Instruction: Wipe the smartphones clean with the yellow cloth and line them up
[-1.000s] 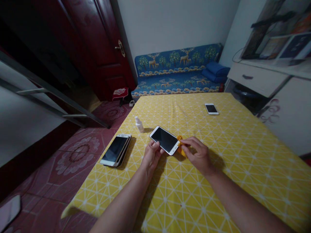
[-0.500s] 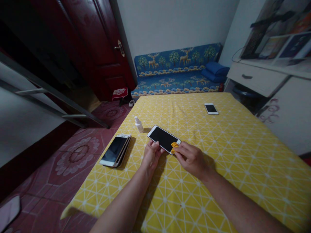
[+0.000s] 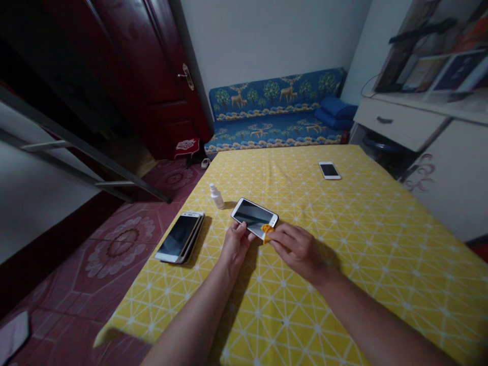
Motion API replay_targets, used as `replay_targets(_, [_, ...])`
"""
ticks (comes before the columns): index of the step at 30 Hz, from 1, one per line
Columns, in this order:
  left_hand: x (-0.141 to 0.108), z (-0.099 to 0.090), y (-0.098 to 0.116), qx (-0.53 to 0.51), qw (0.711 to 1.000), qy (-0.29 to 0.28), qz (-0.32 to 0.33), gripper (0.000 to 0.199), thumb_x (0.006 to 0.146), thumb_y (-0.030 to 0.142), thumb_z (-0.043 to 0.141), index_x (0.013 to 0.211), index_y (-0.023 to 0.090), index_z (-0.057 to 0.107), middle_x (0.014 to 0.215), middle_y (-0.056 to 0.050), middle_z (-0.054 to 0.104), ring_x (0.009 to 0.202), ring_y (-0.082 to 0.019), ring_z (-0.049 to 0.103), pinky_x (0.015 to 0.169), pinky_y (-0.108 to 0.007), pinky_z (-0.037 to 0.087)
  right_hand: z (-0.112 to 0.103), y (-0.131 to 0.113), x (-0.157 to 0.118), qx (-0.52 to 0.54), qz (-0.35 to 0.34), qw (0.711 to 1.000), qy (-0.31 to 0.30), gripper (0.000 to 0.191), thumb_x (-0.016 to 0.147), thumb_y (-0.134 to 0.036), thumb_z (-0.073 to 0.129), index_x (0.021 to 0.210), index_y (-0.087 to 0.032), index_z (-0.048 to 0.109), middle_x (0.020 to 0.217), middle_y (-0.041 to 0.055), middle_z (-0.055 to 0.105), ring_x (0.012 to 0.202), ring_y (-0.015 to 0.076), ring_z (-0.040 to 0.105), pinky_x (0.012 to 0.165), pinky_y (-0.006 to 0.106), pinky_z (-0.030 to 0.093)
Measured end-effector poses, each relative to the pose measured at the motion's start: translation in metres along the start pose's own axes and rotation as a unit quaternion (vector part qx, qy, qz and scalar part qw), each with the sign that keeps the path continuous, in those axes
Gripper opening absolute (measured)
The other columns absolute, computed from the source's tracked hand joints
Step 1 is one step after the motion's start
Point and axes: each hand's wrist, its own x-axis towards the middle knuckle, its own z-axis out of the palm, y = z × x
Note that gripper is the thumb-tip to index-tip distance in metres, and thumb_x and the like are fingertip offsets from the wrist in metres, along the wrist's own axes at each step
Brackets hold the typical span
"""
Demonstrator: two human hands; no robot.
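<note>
My left hand (image 3: pixel 235 243) grips a white-faced smartphone (image 3: pixel 249 213) by its near left edge, thumb over the rim. The phone is held screen up and slightly tilted, with a pale sheen on its dark glass. Pinched in the fingers of my right hand (image 3: pixel 295 249) is a small yellow cloth (image 3: pixel 267 232), which touches the phone's right end. Left of the hands lies a stack of phones (image 3: pixel 179 238), a white one on top. Just beyond the held phone stands a small white spray bottle (image 3: pixel 217 197).
Another white phone (image 3: pixel 329 171) lies toward the far right of the table, on a yellow patterned tablecloth (image 3: pixel 343 284). Behind the table is a blue sofa (image 3: pixel 267 124) with deer on its cover. A white cabinet (image 3: pixel 404 122) stands at right, a metal ladder (image 3: pixel 80 147) at left.
The phone's screen has tilted and now catches light. My right hand with the cloth has shifted slightly left along the phone's right end. The left hand keeps its hold.
</note>
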Motion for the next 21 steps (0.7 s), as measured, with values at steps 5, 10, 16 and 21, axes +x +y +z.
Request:
replay_targets(5, [0.001, -0.003, 0.001, 0.012, 0.999, -0.009, -0.036, 0.021, 0.071, 0.015, 0.082, 0.078, 0.014, 0.063, 0.075, -0.002, 0.070, 0.066, -0.013, 0.067, 0.064, -0.022, 0.056, -0.001, -0.001, -0.002, 0.077, 0.026, 0.994, 0.068, 0.024, 0.091, -0.007, 0.059, 0.109, -0.023, 0.063, 0.094, 0.0049, 0.065, 0.087, 0.0172, 0.064, 0.076, 0.032, 0.056])
replay_targets(10, [-0.003, 0.001, 0.003, 0.037, 0.996, -0.060, -0.061, 0.027, 0.069, 0.023, 0.086, 0.086, 0.013, 0.067, 0.075, -0.002, 0.071, 0.060, -0.011, 0.064, 0.059, -0.020, 0.053, 0.000, -0.005, -0.001, 0.135, 0.029, 0.987, 0.088, 0.030, 0.094, -0.007, 0.052, 0.117, -0.025, 0.059, 0.100, 0.0058, 0.065, 0.096, 0.0179, 0.065, 0.082, 0.033, 0.058])
replay_targets(16, [-0.012, 0.011, 0.001, 0.051, 0.987, -0.116, -0.103, 0.031, 0.070, 0.024, 0.086, 0.096, 0.013, 0.073, 0.078, -0.003, 0.073, 0.062, -0.012, 0.063, 0.064, -0.021, 0.050, 0.002, -0.001, 0.000, 0.132, 0.044, 0.987, 0.086, 0.032, 0.094, -0.008, 0.050, 0.117, -0.027, 0.060, 0.101, 0.0061, 0.067, 0.096, 0.0199, 0.066, 0.081, 0.036, 0.058])
replay_targets(21, [-0.018, 0.013, 0.001, 0.077, 0.980, -0.150, -0.107, 0.036, 0.072, 0.022, 0.084, 0.106, 0.013, 0.075, 0.086, -0.006, 0.074, 0.071, -0.015, 0.065, 0.068, -0.021, 0.047, 0.000, 0.003, 0.000, 0.120, 0.069, 0.985, 0.102, 0.028, 0.093, -0.009, 0.051, 0.113, -0.026, 0.062, 0.100, 0.0060, 0.067, 0.096, 0.0206, 0.066, 0.082, 0.037, 0.057])
